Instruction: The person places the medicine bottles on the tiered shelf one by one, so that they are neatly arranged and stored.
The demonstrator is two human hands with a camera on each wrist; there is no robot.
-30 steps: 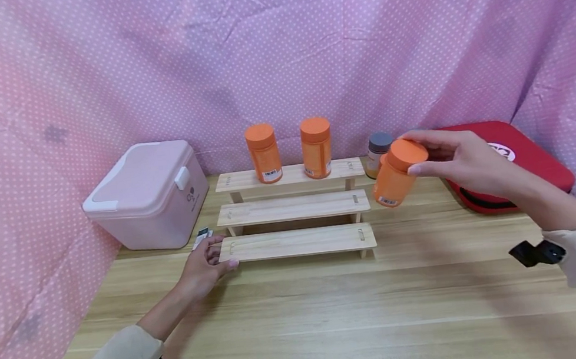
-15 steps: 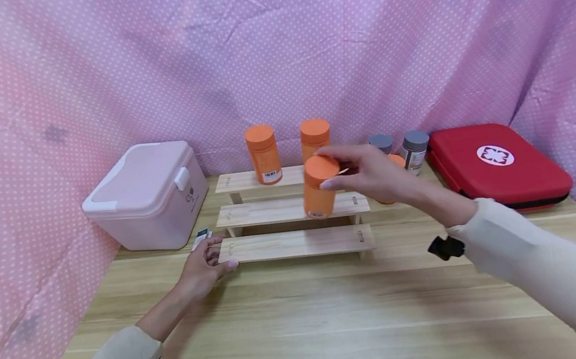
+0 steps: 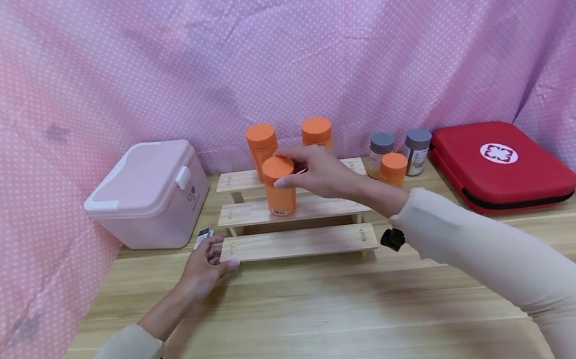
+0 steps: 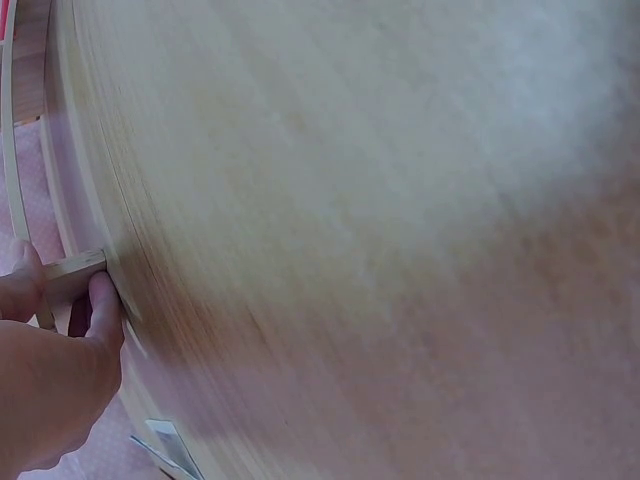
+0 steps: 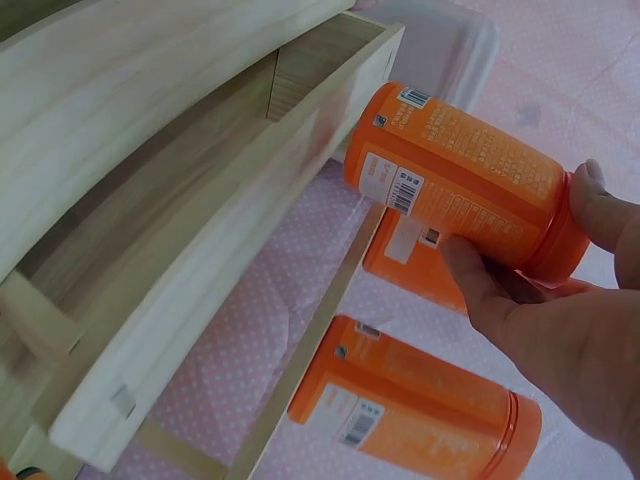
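My right hand [image 3: 321, 170] pinches an orange bottle [image 3: 280, 195] by its lid, thumb on the near side. The bottle is upright at the left half of the rack's middle tier; whether its base touches the wood I cannot tell. In the right wrist view the held bottle [image 5: 460, 180] shows barcode labels, with the rack's board beside its base. On the top tier stand two more orange bottles [image 3: 260, 137], partly hidden by the hand and held bottle. My left hand [image 3: 203, 269] grips the left end of the wooden three-tier rack [image 3: 298, 243] at its lowest step.
Right of the rack stand two grey-lidded bottles [image 3: 417, 153] and a smaller orange-lidded one [image 3: 392, 169]. A red zip case [image 3: 502, 164] lies farther right. At left sits a pale pink lidded box [image 3: 148, 195], with a small card [image 3: 202, 236] near the left hand.
The right hand has carried the orange bottle leftward from beside the grey-lidded bottles to the middle tier, turning it from tilted to upright. The left hand stays on the rack.
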